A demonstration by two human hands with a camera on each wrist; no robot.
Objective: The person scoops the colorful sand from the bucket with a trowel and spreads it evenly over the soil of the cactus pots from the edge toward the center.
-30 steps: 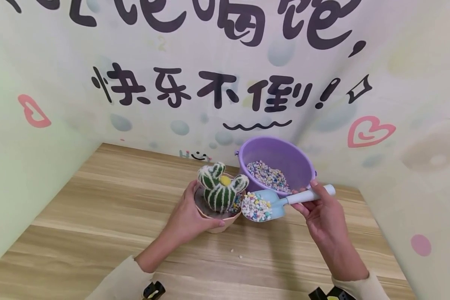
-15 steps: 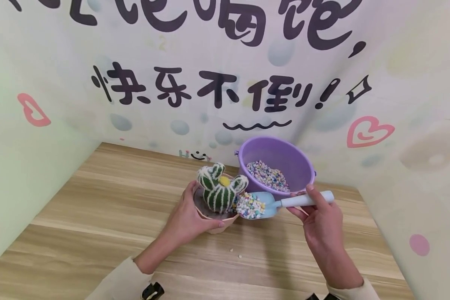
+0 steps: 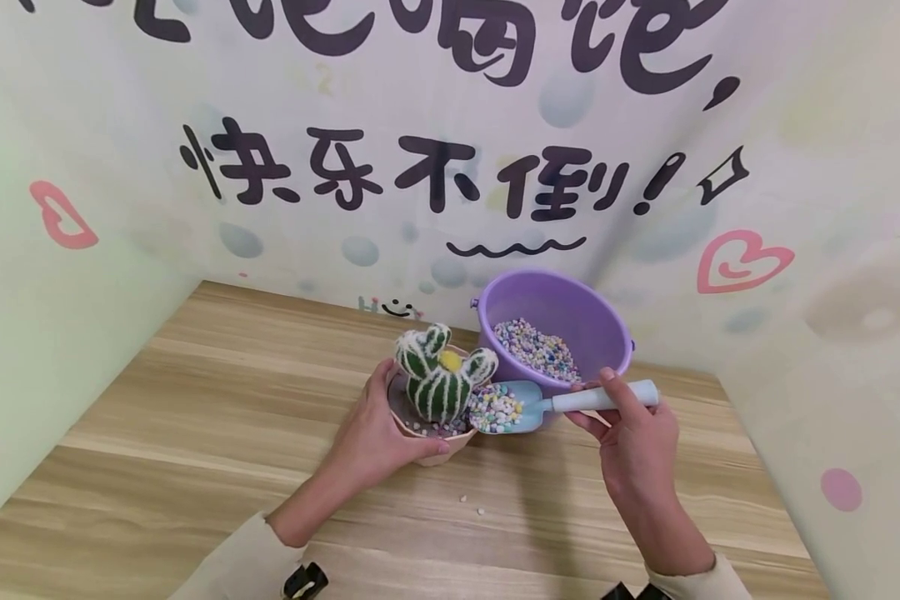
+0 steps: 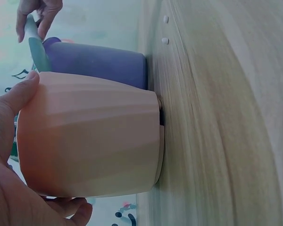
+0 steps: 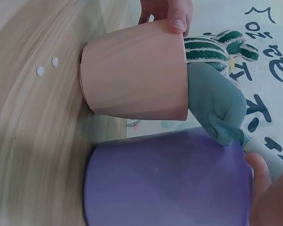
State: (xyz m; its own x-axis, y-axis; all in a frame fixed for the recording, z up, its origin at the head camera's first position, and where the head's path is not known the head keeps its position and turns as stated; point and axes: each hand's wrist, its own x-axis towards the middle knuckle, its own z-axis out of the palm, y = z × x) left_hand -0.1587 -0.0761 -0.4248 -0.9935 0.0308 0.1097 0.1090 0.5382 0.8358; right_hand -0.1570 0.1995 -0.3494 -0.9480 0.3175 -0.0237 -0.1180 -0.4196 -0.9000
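Note:
My left hand [image 3: 382,429] grips the side of a peach flowerpot [image 4: 94,136], thumb on the near rim. In the pot stands a green knitted cactus [image 3: 438,392] with white fuzzy ribs and a yellow tuft. Grey filling and a few pale pebbles show around its base. My right hand [image 3: 640,442] holds a light-blue hand trowel [image 5: 217,99] by its white handle [image 3: 592,399]. Colourful pebbles [image 3: 495,408] lie on the trowel's blade, whose tip is right at the pot's right rim. The right wrist view shows the blade's underside tilted beside the cactus.
Behind the trowel stands a purple bucket [image 3: 487,321] with many small coloured pebbles [image 3: 536,350] inside. Two white pebbles [image 3: 480,511] lie on the wooden table [image 3: 232,400] in front of the pot. A printed cloth backdrop [image 3: 285,250] rises behind the table.
The trowel has moved left until its tip reaches the pot's rim. Pale pebbles now show at the near side of the cactus base. The left hand and pot have stayed in place.

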